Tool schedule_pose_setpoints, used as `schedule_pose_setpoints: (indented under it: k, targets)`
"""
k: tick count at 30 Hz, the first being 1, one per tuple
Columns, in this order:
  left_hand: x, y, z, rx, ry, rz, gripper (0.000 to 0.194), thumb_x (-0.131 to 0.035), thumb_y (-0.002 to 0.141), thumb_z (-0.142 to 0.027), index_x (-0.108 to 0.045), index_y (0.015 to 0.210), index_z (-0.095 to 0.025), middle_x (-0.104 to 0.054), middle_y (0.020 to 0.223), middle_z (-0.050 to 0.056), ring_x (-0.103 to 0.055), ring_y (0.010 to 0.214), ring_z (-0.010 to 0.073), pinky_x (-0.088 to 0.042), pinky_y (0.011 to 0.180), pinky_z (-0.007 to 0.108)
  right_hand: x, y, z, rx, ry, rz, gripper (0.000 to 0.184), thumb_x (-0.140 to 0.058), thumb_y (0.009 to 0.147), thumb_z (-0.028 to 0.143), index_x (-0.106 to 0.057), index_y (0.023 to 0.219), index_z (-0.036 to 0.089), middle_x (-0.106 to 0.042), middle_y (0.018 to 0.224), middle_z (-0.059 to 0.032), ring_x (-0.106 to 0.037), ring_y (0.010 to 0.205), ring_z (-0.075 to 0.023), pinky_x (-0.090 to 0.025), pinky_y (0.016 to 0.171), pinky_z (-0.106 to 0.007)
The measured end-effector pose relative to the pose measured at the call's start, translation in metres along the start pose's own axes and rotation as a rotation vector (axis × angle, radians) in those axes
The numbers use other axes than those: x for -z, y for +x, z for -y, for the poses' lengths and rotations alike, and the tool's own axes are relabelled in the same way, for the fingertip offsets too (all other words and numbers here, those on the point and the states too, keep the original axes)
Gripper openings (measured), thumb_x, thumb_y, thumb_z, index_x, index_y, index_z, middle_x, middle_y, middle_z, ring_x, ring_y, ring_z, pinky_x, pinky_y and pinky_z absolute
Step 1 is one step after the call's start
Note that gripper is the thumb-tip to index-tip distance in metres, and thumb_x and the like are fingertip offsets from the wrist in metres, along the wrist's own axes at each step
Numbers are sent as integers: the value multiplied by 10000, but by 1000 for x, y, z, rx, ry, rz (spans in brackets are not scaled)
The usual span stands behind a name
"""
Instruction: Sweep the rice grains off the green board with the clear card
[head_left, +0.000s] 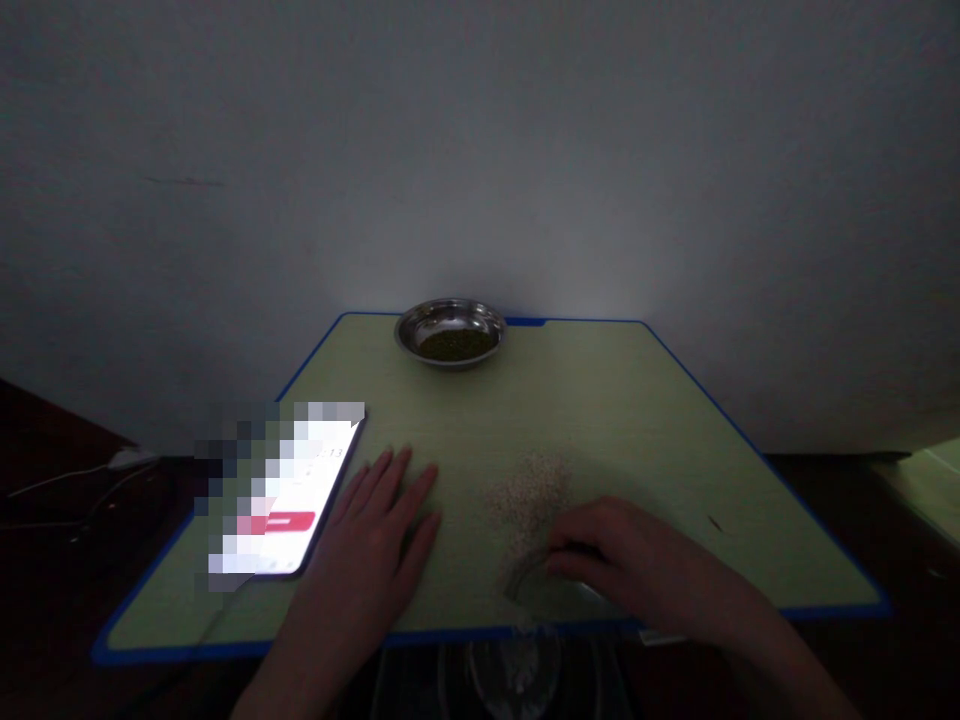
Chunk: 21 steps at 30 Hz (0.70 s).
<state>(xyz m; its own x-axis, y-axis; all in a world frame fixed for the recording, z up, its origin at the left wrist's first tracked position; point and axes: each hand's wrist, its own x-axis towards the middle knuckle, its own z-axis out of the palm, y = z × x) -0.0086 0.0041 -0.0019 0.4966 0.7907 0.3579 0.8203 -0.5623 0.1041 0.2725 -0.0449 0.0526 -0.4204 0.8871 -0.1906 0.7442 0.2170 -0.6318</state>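
My left hand [375, 550] lies flat on the light green table, its fingers spread and nothing in them. Beside it is a phone [315, 500] with a lit screen, partly covered by blurred blocks. Near the front edge, my right hand [600, 550] has its fingers closed on a shallow dish with a thin curved rim [521, 575]; the hand hides much of it and its exact kind is unclear. Just beyond the rim lies a loose heap of small pale grains [529, 490], touching or close to my right fingertips.
Farther back stands a metal bowl [450, 362] with small green grains inside. Below the front edge is a round container [517, 675] with something whitish in it, dimly seen. The table [615, 400] has a blue rim and meets a grey wall.
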Motion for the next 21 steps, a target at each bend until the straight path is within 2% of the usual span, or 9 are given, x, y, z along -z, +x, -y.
schedule_pose_setpoints:
  k: [9,14,21]
  targets:
    - [-1,-1,1,14,14,12,461,-405,1021,-436,-599,1374,-212,-510,1512,171,-466,1393,382,-449,1061,620,-1,-4,-2,-10,6,16,197,-628,957,264,-740,806,203,-716,747,14,-606,686,-134,-364,628,-257]
    - [-2,0,0,3,15,-7,472,-376,1029,-434,-607,1364,-194,-518,1499,191,-468,1390,387,-451,1053,626,4,-10,-11,-43,0,-1,201,-612,961,289,-745,833,209,-725,792,-1,-631,744,-158,-392,656,-269]
    - [4,2,-1,0,34,29,495,-355,1029,-430,-615,1358,-169,-528,1478,225,-487,1372,400,-467,1035,628,7,0,-11,-41,-33,-40,241,-580,974,270,-738,812,188,-709,744,-6,-609,675,-145,-374,618,-264]
